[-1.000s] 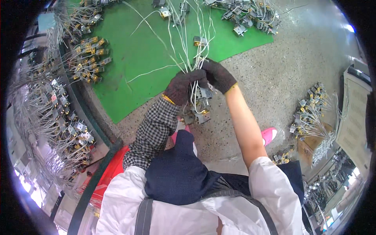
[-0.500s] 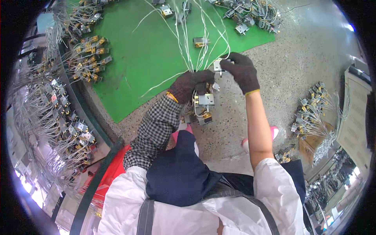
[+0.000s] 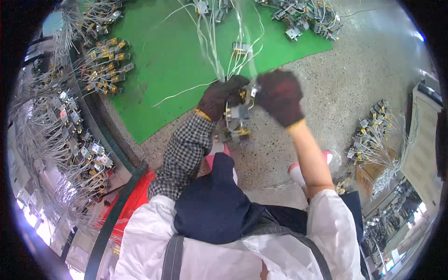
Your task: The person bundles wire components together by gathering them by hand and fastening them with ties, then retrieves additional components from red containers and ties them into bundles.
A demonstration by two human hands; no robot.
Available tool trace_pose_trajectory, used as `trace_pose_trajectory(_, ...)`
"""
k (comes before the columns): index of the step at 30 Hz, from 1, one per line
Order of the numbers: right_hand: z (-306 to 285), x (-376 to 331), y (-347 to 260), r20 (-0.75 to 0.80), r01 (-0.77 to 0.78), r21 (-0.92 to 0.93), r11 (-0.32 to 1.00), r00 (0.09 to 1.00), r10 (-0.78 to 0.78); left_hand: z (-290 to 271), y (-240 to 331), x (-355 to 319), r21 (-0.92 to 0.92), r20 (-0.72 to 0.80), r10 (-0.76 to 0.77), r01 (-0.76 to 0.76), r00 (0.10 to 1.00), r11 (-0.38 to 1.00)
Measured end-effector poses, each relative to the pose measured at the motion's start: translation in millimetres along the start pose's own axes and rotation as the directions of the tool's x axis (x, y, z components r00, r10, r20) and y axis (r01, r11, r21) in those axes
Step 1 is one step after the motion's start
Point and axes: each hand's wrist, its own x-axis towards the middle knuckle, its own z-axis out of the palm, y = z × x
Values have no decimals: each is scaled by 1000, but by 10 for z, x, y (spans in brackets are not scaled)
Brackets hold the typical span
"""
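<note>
My left hand [image 3: 223,95], in a dark knit glove, is closed around a bundle of thin white wires [image 3: 212,51] that fan out beyond it. Small boxy metal parts [image 3: 239,112] with brass-coloured bits hang from the bundle just below that hand. My right hand [image 3: 281,97], gloved alike and blurred by motion, is curled close to the left one. At its fingertips is a small silvery metal part [image 3: 254,91] on a white wire; the grip on it is partly hidden.
A green mat [image 3: 158,70] covers the floor ahead, with a single metal part [image 3: 241,48] on it. Heaps of wired parts lie at far left [image 3: 109,65], far right [image 3: 303,18] and beside a cardboard box [image 3: 368,172]. A dark rail [image 3: 116,210] runs along my left.
My right hand has brought the small metal part inward and slightly down, close to my left hand. The left hand has shifted slightly left, still around the wires.
</note>
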Motion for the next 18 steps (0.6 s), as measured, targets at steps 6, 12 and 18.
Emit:
trace_pose_trajectory(6,199,-285,-46,609,-228,297,927,793,0,23,-205,88,-422,77,-104,127,992,898)
trace_pose_trajectory(12,801,671,390,-174,56,320,946,985,0,103,-108,54,183,159,155,-183,975,966)
trace_pose_trajectory(18,198,182,34,280,140,-91,986,954,-109,-169,-126,90,-153,-124,-416,397,901,905)
